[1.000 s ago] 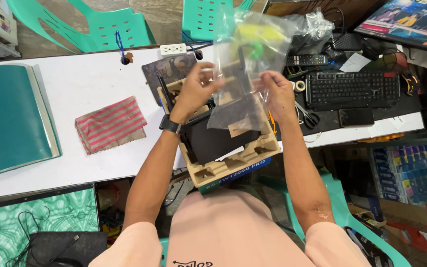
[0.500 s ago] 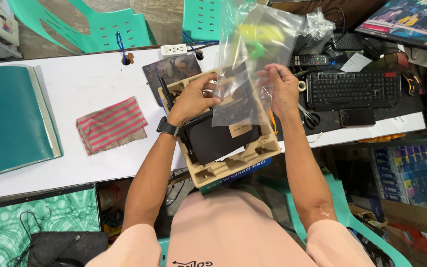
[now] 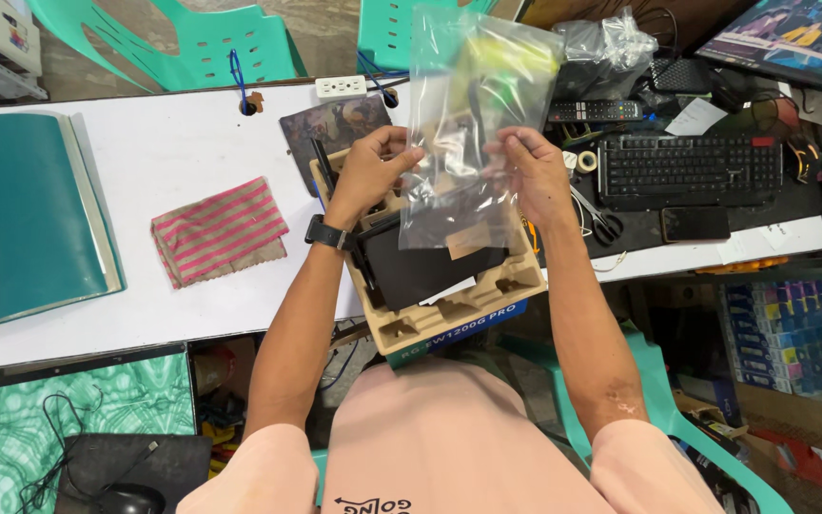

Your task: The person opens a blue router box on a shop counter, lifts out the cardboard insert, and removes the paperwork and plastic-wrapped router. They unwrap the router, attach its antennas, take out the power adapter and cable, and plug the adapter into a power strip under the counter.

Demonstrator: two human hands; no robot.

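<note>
Both hands are up over the open box, and I've got the clear plastic bag [image 3: 473,124] pinched between them: my left hand [image 3: 373,171] grips its edge at nine o'clock, my right hand [image 3: 530,171] grips the opposite edge at three o'clock, thumbs and fingers closed on the film, the two hands apart with the bag stretched flat and upright between them. Head view is the only view, so everything comes from here. Directly below the bag, at six o'clock, sits the cardboard pulp tray [image 3: 449,305] inside its box, with the black flat device [image 3: 411,271] lying in it; the bag hangs above the tray and I can't tell whether its lower edge touches the device. To handle this well, I judge I should keep both pinches even so the film stays taut, hold the bag level, and keep it clear of the tray's ribs so nothing snags or tips out. Something yellow-green and something dark show through the film near twelve o'clock, too blurred to name. Now the count: one bag, one tray, one black device, one smartwatch [image 3: 327,231] on my left wrist. Out at nine o'clock, one striped cloth [image 3: 221,231], and beyond it one teal folder [image 3: 26,214]. At three o'clock, one black keyboard [image 3: 687,167], one phone [image 3: 694,224] just below it, one pair of scissors [image 3: 599,217]. At eleven o'clock, one white power strip [image 3: 340,87].
</note>
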